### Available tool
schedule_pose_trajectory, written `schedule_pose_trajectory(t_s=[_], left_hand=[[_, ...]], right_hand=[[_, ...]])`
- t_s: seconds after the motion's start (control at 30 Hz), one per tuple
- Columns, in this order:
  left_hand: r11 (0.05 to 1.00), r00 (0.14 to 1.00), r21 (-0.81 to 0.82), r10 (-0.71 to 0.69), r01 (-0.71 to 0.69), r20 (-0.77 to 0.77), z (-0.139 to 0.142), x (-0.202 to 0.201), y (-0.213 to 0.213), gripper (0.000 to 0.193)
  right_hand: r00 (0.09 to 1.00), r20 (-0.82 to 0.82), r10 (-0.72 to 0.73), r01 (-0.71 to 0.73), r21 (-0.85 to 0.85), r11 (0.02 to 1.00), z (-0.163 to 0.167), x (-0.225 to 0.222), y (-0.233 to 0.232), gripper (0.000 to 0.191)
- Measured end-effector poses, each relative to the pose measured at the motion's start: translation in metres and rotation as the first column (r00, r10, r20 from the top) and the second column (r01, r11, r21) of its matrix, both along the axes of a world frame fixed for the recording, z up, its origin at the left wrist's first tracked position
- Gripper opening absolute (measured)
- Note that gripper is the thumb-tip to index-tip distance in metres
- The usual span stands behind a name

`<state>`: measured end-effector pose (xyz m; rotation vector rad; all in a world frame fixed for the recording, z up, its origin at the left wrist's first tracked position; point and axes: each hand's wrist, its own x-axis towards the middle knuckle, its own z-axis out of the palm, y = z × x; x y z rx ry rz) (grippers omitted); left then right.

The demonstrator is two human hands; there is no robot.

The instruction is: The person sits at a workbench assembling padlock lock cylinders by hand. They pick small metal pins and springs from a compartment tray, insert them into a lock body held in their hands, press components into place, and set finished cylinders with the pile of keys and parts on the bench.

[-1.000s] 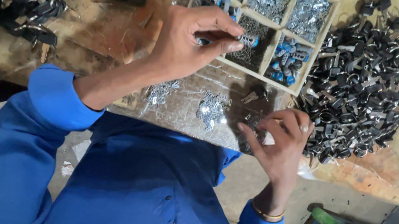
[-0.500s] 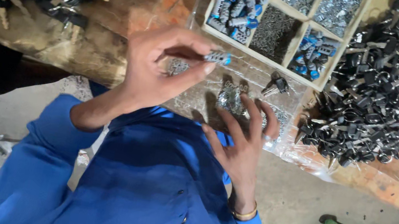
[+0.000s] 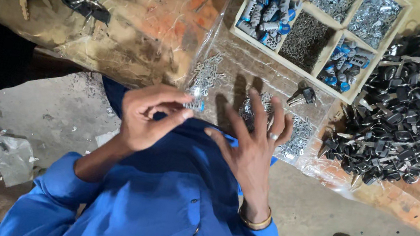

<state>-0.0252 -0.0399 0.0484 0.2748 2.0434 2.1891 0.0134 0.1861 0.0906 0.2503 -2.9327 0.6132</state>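
Left hand pinches a small cylinder; right hand spread over the metal bits.

Left hand [image 3: 148,118] grips a small silver, blue-tipped cylinder [image 3: 196,104] between thumb and fingers, axis hard to read. Right hand [image 3: 251,145] is splayed and holds nothing, fingertips over loose metal bits [image 3: 298,135] on the plastic sheet [image 3: 241,69]. Bits lie just ahead of the right hand; tray [image 3: 315,33] sits beyond.

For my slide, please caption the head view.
Left hand pinches a small metal part; right hand spreads over loose parts on plastic sheet.
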Motion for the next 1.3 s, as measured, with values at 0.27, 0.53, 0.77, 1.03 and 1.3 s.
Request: schedule_pose_trajectory(t_s=[0.27,0.53,0.77,1.03,1.3], left_hand=[[0.994,0.997,-0.103,-0.044,0.038,-0.056,-0.021,0.029,0.029,0.021],[0.981,0.995,-0.183,-0.072,0.059,-0.064,-0.029,0.036,0.053,0.021],[0.978,0.991,-0.196,-0.093,0.072,-0.101,-0.028,0.035,0.054,0.024],[0.95,0.905,-0.309,-0.177,0.054,-0.386,-0.021,0.031,0.048,0.021],[0.978,0.97,-0.199,-0.104,0.06,-0.219,-0.023,0.031,0.052,0.022]], right_hand=[[0.997,-0.043,0.064,-0.073,-0.28,0.957,-0.014,0.031,0.023,0.025],[0.965,-0.005,-0.262,0.233,-0.44,0.867,-0.013,0.035,0.014,0.014],[0.929,0.22,-0.299,0.361,-0.719,0.594,-0.025,0.04,0.003,0.027],[0.974,0.098,-0.203,0.225,-0.326,0.918,-0.011,0.039,0.007,0.028],[0.949,-0.076,-0.306,0.308,0.011,0.951,0.003,0.04,0.05,0.036]])
